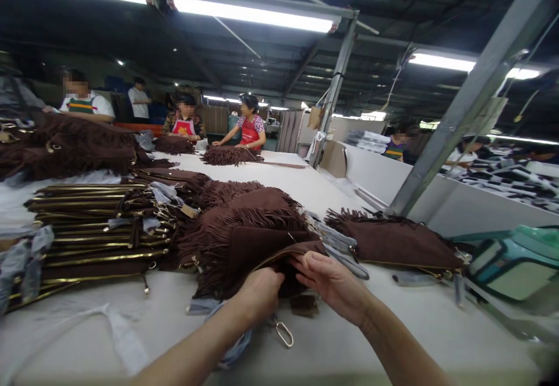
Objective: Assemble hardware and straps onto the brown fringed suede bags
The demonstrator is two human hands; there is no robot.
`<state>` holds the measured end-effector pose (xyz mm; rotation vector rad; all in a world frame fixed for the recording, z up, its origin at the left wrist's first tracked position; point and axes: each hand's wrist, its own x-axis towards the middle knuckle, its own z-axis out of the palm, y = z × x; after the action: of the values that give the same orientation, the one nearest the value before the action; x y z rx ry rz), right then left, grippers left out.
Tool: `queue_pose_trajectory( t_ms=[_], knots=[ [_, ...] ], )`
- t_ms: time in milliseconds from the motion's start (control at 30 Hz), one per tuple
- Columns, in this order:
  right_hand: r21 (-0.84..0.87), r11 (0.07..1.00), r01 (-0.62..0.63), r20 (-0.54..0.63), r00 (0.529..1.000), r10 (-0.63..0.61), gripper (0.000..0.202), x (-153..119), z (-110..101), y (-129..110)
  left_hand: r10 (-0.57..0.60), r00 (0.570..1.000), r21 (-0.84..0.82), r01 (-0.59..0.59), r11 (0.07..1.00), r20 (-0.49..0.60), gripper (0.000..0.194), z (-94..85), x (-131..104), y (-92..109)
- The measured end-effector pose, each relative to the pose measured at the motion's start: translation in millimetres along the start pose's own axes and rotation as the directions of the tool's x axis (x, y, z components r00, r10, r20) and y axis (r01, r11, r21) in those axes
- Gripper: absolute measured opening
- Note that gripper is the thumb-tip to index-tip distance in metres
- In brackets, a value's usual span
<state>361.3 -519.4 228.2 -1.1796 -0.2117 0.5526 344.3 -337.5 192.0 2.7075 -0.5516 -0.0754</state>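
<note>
Brown suede bag (262, 246), fringed and zip-edged, lies on the white table (393, 328). Left hand (259, 296) grips its open edge; right hand (334, 284) pinches the rim, fingertips hidden inside.

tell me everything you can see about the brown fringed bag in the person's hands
The brown fringed bag looks like suede, with long fringe over its far side and a gold zip edge along the near opening. It lies tilted on the white table, leaning against a pile of similar bags. The left hand grips its near edge; the right hand pinches the zip edge.
</note>
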Motion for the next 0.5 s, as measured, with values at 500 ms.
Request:
queue_pose_trajectory(
  t_ms=[500],
  knots=[
    [-0.159,0.961,0.225,-0.045,0.971,-0.235,0.024,-5,-8,6,-0.022,0.999,0.038,0.024,0.999,-0.048,0.052,12.7,35,-10]
  ],
)
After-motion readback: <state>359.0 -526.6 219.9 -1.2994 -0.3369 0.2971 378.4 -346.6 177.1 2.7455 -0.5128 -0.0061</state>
